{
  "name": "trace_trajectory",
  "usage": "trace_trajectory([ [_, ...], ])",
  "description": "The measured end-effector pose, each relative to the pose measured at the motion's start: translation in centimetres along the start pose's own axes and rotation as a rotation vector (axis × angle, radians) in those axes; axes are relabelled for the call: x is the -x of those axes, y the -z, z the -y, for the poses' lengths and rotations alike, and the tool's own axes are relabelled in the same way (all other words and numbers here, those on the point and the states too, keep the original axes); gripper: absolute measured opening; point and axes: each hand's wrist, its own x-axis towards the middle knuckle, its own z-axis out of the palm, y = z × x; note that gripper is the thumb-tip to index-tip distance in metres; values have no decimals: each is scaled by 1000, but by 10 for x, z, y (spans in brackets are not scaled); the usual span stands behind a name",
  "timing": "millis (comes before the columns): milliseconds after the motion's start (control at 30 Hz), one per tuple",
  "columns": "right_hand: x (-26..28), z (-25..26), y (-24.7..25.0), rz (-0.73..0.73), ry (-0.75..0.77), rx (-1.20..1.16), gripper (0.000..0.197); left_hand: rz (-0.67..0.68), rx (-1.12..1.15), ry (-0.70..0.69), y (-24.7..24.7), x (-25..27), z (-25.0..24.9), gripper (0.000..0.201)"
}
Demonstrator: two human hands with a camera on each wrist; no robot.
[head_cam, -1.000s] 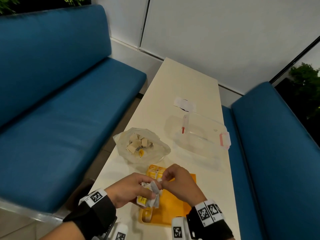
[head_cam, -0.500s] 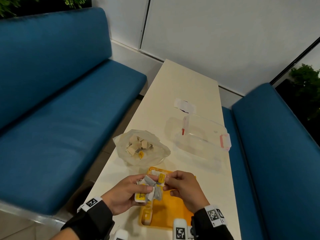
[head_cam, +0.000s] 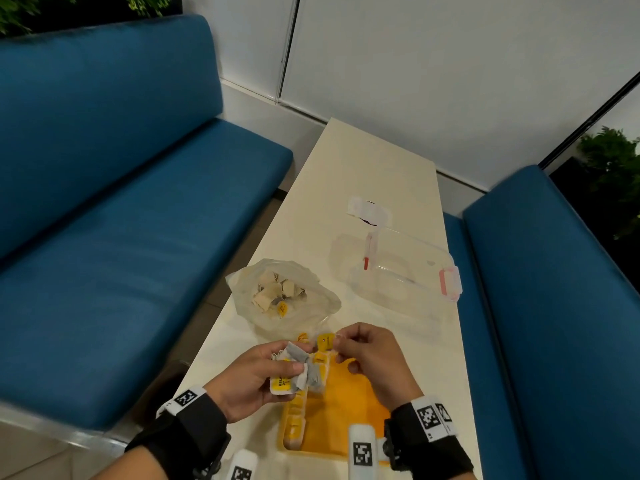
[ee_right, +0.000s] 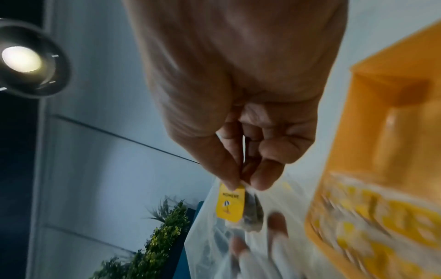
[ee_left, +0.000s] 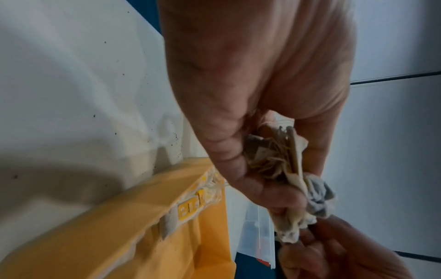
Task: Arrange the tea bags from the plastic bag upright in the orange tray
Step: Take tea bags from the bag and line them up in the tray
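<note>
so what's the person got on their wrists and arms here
Both hands, left hand and right hand, are bare. Each wrist carries a black wrist cuff with a white band of square black-and-white markers. White marker blocks sit below the wrists.

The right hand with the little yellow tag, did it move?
Yes. The right hand drew rightward, away from the left hand, pulling the small yellow paper tag along above the orange plastic tray.

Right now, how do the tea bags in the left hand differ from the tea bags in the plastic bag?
The left hand grips a crumpled bunch of tea bags above the orange tray; the tea bags in the plastic bag lie loose on the table. The right hand pinches one yellow tag from the bunch; nothing touches those in the bag. Both groups carry yellow tags.
</note>
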Motion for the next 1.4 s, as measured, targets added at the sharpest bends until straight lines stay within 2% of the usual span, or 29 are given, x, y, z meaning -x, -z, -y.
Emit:
trace_trajectory([
  [33,-2,5,4,-15,65,125,4,-9,-17,0,2,1,-1,39],
  [100,-5,11,12,-26,200,553,5,-30,-52,5,6,4,-5,38],
  [167,-7,13,16,43,244,920,8,-40,-95,3,9,6,-8,37],
  [267,-11,6,21,96,138,1013,13,-60,-211,-26,10,6,-10,35],
  [400,-12,5,22,101,130,1083,10,-56,-398,-105,4,4,-17,34],
  [567,-12,16,18,241,164,938,9,4,-778,-252,-8,-1,-18,28],
  [633,-11,16,16,281,188,888,7,45,-882,-274,-15,-3,-16,30],
  [733,-8,16,13,297,217,813,8,63,-924,-248,-19,-6,-13,30],
  [867,-7,8,13,231,235,686,6,50,-865,-238,-20,-5,-11,30],
  [1033,2,-8,19,168,90,195,14,13,-628,-209,-19,1,-8,34],
  [1133,6,-19,16,172,61,125,9,55,-512,-187,-20,4,-6,38],
  [1233,6,-30,8,149,44,52,5,72,-493,-169,-18,3,-1,40],
  [1400,0,-51,5,97,-13,-24,5,-39,-442,-70,-9,0,3,35],
])
